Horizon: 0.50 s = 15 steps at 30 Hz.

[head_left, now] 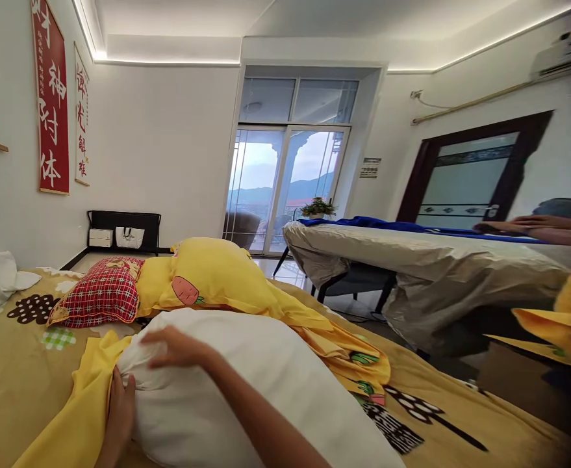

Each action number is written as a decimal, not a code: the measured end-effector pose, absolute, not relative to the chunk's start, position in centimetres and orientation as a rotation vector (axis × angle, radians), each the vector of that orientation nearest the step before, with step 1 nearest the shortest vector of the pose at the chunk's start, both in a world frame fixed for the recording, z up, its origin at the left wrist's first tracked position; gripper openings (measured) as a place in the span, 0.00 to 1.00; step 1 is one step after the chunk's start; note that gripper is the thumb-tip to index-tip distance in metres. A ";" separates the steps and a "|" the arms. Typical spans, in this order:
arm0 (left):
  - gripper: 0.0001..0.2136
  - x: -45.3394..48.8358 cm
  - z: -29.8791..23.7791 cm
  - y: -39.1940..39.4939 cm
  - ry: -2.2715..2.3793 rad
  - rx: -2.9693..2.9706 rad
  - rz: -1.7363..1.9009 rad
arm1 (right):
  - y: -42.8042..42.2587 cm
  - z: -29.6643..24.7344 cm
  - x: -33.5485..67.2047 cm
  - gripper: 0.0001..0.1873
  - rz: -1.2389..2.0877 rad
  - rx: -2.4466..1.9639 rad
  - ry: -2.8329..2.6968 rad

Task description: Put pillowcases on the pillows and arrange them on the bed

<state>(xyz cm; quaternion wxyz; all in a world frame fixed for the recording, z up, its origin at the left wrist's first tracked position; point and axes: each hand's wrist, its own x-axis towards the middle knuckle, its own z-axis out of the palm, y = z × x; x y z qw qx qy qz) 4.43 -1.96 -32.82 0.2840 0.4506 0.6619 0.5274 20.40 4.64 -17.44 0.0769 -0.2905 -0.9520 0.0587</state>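
Hanging on the wall at far left, a red scroll [51, 110] with white characters overlooks a tan patterned bed [2, 351]. On the bed, from left to right: yellow cloth [65, 409] lies spread up to the near end of a white pillow, and a red plaid cushion [97, 292] rests beyond it. The person's left hand [119, 406] grasps the cloth's edge where it meets the pillow. The right hand [175, 348], slightly blurred, is unclenched with fingers spread over the pillow's left end; whether they press on it cannot be told. The white pillow [236, 370] lies across the bed's middle, partly behind the right forearm, and a yellow carrot-print pillow [221, 270] lies just behind it. Farther right, a potted plant [317, 208] shows beyond a covered worktop [363, 242], which bears blue fabric [387, 225] and, at its far right, another person's hands [507, 225].
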 end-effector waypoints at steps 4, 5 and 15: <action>0.34 4.9 -31.6 -2.4 1.955 1.349 1.068 | 6.5 -16.3 24.3 0.44 -0.029 -1.374 -2.805; 0.33 4.9 -30.8 -2.2 2.019 1.384 0.955 | 6.4 -17.2 24.3 0.41 -0.023 -1.408 -2.883; 0.20 5.8 -24.7 3.8 2.163 1.603 0.828 | 0.7 -20.0 20.9 0.20 -0.206 -1.188 -3.108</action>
